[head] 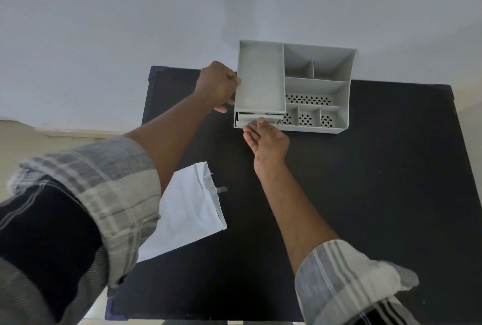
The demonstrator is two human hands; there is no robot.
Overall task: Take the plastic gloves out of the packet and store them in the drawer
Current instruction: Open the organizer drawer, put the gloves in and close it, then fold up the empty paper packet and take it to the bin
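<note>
Grey drawer point(258, 119) front touched by right fingers point(254, 131), seemingly uncurled.

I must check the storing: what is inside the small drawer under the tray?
The drawer is almost shut; a pale strip shows inside, perhaps gloves. The right hand and tray hide the rest.

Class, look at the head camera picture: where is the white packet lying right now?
The packet lies flat on the black table, lower left of centre, between the two forearms and nearer the viewer than the grey organiser.
</note>
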